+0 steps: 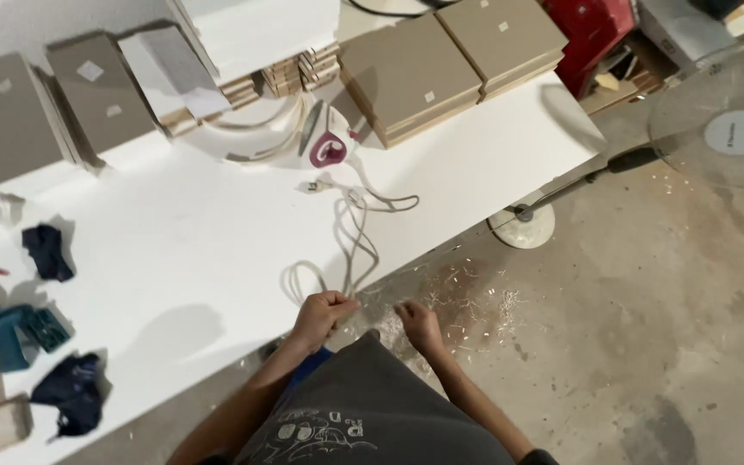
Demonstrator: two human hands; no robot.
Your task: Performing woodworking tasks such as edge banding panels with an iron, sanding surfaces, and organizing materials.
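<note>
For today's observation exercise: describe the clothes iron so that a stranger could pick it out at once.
Start at the white table. The clothes iron stands near its far edge, left of the stacked tan boards. Alone among flat boards, it is white and magenta, trailing a pale looping cord.

My view is evenly and brightly lit from overhead. The white table (217, 232) glares slightly, objects on it cast soft shadows, the frame edges bend with wide-angle distortion, and fine detail is slightly soft.
</note>
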